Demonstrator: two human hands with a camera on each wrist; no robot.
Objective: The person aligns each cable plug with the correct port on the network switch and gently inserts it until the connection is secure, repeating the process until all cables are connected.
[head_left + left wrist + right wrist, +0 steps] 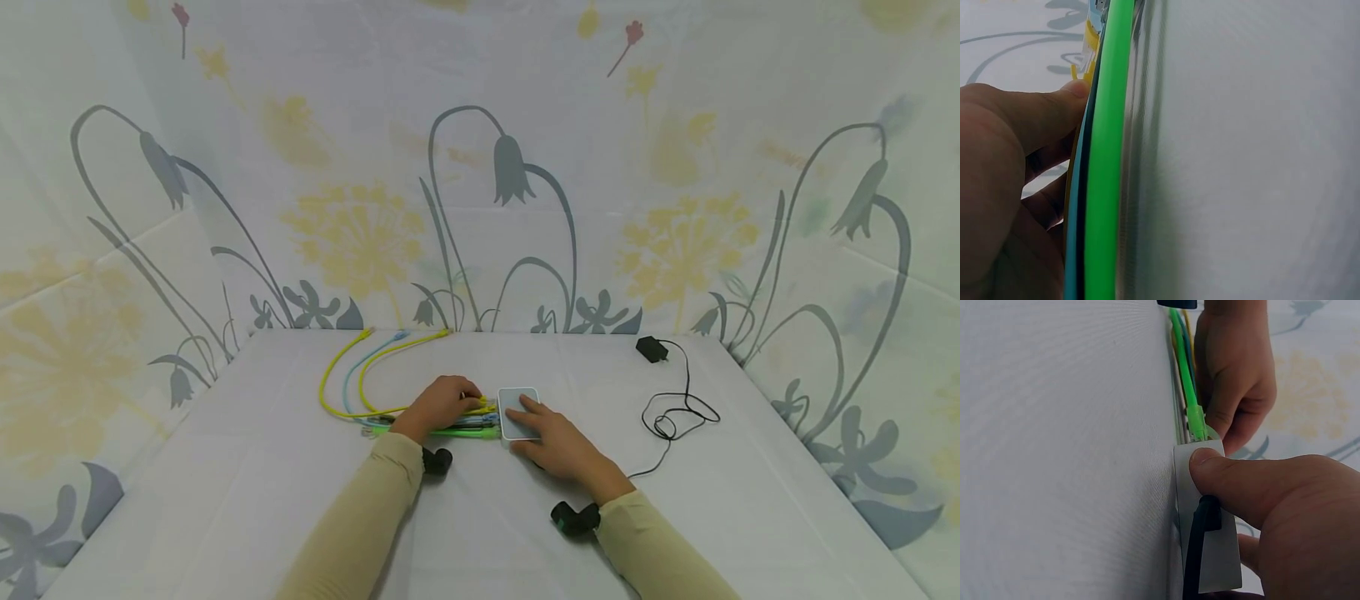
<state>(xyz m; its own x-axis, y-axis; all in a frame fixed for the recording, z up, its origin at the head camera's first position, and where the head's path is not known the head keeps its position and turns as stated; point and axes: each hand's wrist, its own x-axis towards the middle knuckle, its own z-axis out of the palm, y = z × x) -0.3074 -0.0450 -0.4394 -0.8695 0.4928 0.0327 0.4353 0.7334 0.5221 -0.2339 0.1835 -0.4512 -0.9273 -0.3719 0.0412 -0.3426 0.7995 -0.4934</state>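
Observation:
A small white network switch (pixel 512 400) lies flat on the table, with several network cables running left from its side. My right hand (pixel 562 448) grips the switch, fingers spread over its top and thumb pressed on its near side, as the right wrist view shows. A black power cord (pixel 1194 562) enters that side beside the thumb. At the cable ends next to the switch, my left hand (pixel 441 405) pinches a yellow network cable (pixel 480 403) near its plug. A green network cable (pixel 1109 150) runs nearest to me; its plug (pixel 1196 422) meets the switch.
Free ends of two yellow cables (pixel 324 375) and a light blue cable (pixel 348 373) curve toward the back of the table. At the back right lies a black power adapter (pixel 652 349), its cord (pixel 667 425) loosely coiled. Patterned cloth (pixel 480 250) stands behind the table.

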